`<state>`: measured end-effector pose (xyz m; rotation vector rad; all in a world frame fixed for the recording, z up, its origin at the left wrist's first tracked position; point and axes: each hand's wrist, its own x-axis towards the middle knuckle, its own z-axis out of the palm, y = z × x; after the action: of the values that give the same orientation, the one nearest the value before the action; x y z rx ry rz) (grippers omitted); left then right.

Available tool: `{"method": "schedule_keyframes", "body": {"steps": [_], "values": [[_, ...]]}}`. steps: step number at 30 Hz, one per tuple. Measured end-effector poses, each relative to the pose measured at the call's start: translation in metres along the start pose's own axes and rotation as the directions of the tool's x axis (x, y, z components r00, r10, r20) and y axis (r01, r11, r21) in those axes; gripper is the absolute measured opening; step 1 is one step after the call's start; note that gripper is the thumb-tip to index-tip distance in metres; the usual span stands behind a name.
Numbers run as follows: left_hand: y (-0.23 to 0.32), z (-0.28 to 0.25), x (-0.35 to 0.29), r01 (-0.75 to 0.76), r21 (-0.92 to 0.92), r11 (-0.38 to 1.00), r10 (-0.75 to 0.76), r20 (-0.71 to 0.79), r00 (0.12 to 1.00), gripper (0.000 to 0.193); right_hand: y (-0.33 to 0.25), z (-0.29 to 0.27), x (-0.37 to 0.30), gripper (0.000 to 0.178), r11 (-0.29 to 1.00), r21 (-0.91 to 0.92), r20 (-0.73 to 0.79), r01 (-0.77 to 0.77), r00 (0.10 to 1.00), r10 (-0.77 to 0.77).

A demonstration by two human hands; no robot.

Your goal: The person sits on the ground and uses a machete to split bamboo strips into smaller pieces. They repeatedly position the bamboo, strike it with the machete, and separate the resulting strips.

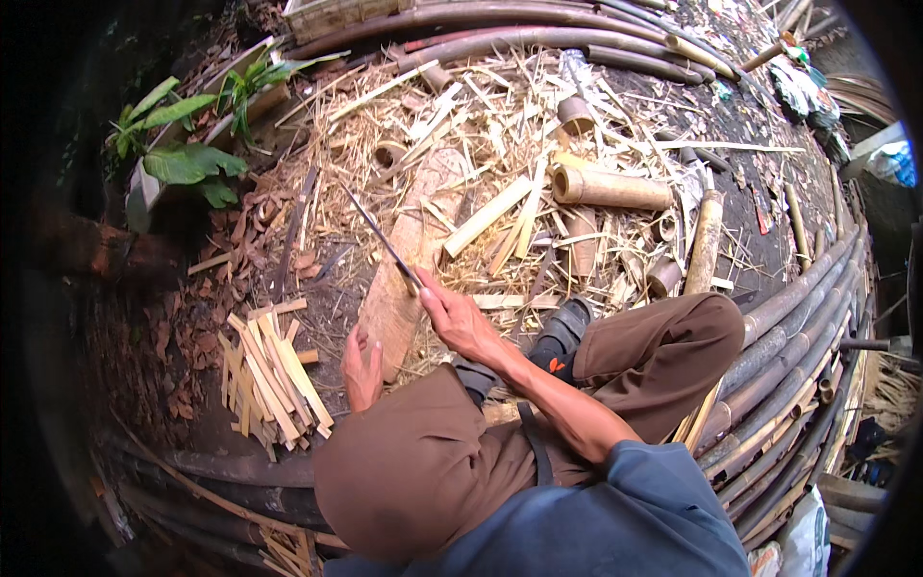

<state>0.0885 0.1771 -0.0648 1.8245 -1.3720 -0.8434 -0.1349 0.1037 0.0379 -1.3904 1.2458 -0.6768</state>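
Brown wood plank point(392, 306) lies on the littered ground in front of the knees; call it clock centre, 12 is away from the body.

Risks, my read: the left hand point(361, 373) sits at 7 o'clock, right by the plank's near end, with the knife point(391, 251) above the same wood. A low or glancing stroke could catch those fingers. Blade points to about 11 o'clock, so the edge clears them as posed; a wrist turn would change that. Second: plank looks unclamped, bedded on loose shavings point(370, 125), so it could rock under load. Third: sandal point(565, 332) at 4 o'clock and the bent knee are near the work; a slip toward the body could reach them.

Fingers: right hand point(452, 317), at 4-5 o'clock, is wrapped closed round the knife handle, thumb along the top. Left is loosely spread, slightly curled, thumb apart, fingertips at the plank edge. Nothing visible in it; can't tell if it's pressing or just resting.

Nearby: split strip pile point(274, 375) at 8, pale split pieces point(488, 216) at 2, bamboo tube point(615, 189) farther out at 2.
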Motion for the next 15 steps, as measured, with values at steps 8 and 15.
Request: {"method": "schedule_keyframes", "body": {"steps": [8, 15], "values": [[-0.003, -0.022, -0.019, 0.084, -0.02, 0.996, -0.084, -0.023, 0.996, 0.038, -0.071, -0.02, -0.013, 0.051, 0.942, 0.222, -0.108, 0.252, 0.967, -0.233], [0.023, -0.009, -0.001, -0.008, 0.017, 1.0, 0.008, -0.007, 1.0, 0.03, 0.024, 0.007, 0.016, 0.052, 1.0, 0.012, -0.063, 0.001, 0.998, 0.0]]}}
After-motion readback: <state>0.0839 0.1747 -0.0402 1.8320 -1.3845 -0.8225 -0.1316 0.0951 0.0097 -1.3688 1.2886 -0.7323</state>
